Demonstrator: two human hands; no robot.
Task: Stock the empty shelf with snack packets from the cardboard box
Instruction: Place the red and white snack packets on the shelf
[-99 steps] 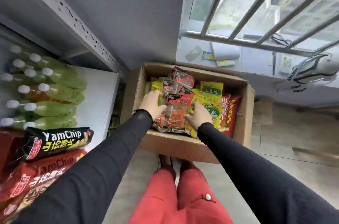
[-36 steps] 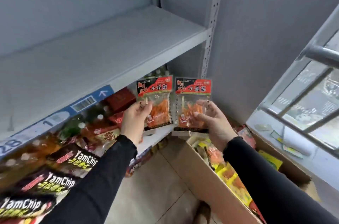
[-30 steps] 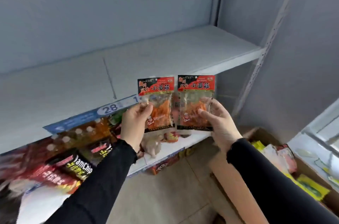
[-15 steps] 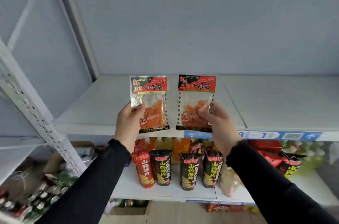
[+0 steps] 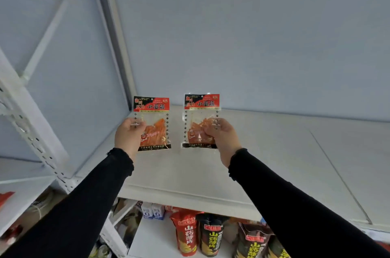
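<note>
I hold two clear snack packets with red-and-black headers upright over the bare white shelf point(image 5: 295, 162). My left hand point(image 5: 127, 136) grips the left packet point(image 5: 155, 124) by its left edge. My right hand point(image 5: 223, 137) grips the right packet point(image 5: 200, 122) at its right side. Both packets are side by side above the shelf's left part, close to the grey back wall; whether their lower edges touch the shelf I cannot tell. The cardboard box is out of view.
A white perforated upright point(image 5: 33, 131) and a rear post point(image 5: 114, 31) bound the shelf on the left. On the shelf below stand red point(image 5: 185, 234) and black point(image 5: 212, 236) chip bags and small white cartons point(image 5: 153, 211). The bare shelf runs on to the right.
Both hands have carried the packets up and deeper over the bare shelf, and spread them further apart. The view has tilted upward; earlier the packets came out of the cardboard box.
</note>
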